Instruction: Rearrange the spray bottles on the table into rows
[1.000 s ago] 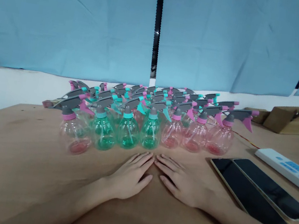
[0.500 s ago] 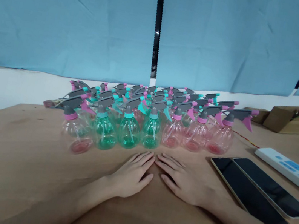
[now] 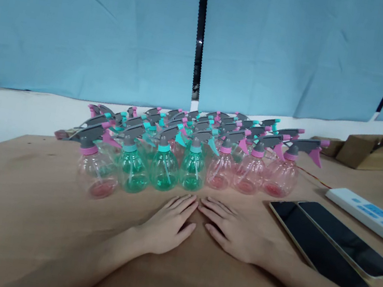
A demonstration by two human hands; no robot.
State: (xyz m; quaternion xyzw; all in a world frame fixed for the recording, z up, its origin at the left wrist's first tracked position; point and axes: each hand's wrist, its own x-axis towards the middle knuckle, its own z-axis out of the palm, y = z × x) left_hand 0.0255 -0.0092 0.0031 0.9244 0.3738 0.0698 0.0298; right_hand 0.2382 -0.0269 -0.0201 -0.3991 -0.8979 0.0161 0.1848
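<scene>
My left hand (image 3: 169,224) lies flat on the wooden table (image 3: 36,215), fingers stretched toward the bottles and holding nothing. Beside it my right hand (image 3: 230,231) rests palm down, also open, its fingertips almost meeting those of the left. Just beyond the fingers stand several spray bottles in rows. A green spray bottle (image 3: 193,168) is nearest to my left fingertips, and a pink spray bottle (image 3: 220,170) is nearest to my right. Another pink spray bottle (image 3: 96,171) stands at the front left. Grey trigger heads with pink or teal parts top them; the rear bottles are mostly hidden.
Right of my right hand lie two dark-screened phones (image 3: 317,245) (image 3: 348,238), side by side. Behind them is a white power strip (image 3: 370,217). An open cardboard box (image 3: 362,155) stands at the far right. A blue sheet (image 3: 122,29) covers the wall behind.
Both hands stay in the same place on the table. The view has shifted very slightly; the bottles have not moved.
</scene>
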